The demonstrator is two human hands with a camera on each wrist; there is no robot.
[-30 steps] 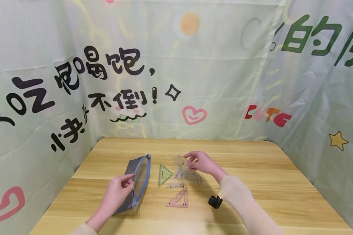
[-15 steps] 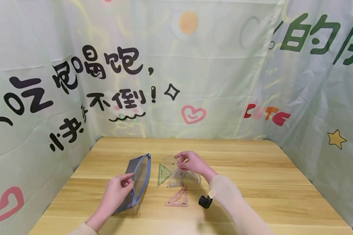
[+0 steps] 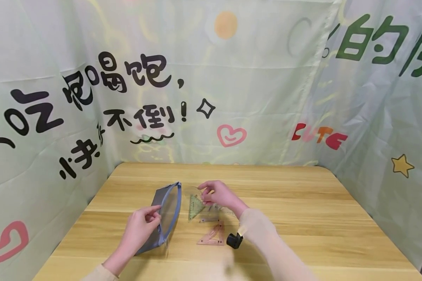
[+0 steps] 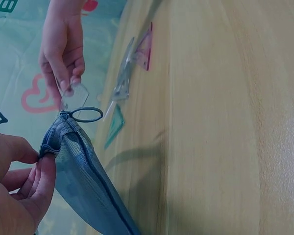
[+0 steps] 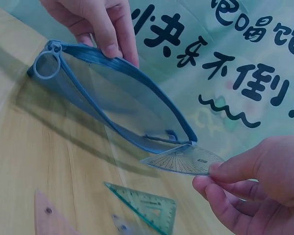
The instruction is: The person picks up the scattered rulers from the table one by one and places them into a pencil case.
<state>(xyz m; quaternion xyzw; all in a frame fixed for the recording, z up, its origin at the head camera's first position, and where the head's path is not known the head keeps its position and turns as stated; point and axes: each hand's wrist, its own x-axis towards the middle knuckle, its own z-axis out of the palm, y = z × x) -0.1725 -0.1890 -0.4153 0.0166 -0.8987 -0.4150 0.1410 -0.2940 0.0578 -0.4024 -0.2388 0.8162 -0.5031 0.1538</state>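
Note:
My left hand (image 3: pixel 140 228) pinches the upper edge of a blue-grey zip pouch (image 4: pixel 78 176) and holds it tilted on the table. The pouch's mouth gapes toward the right, and its ring-shaped zipper pull (image 5: pixel 47 66) hangs at one end. Between thumb and fingers, my right hand (image 3: pixel 219 194) pinches a clear protractor (image 5: pixel 186 160) by its edge, off the table. In the right wrist view the protractor overlaps the far corner of the pouch's mouth; I cannot tell whether they touch. Below the right hand lies a green set square (image 3: pixel 194 208).
A clear set square (image 3: pixel 208 220) and a pink set square (image 3: pixel 211 242) lie on the wooden table (image 3: pixel 302 218), right of the pouch. Another clear protractor (image 3: pixel 227 211) lies partly behind the right forearm. Printed cloth (image 3: pixel 260 89) hangs around the table.
My right hand has carried the clear protractor leftward from above the other rulers to near the pouch's mouth. The left hand and the pouch have stayed in place.

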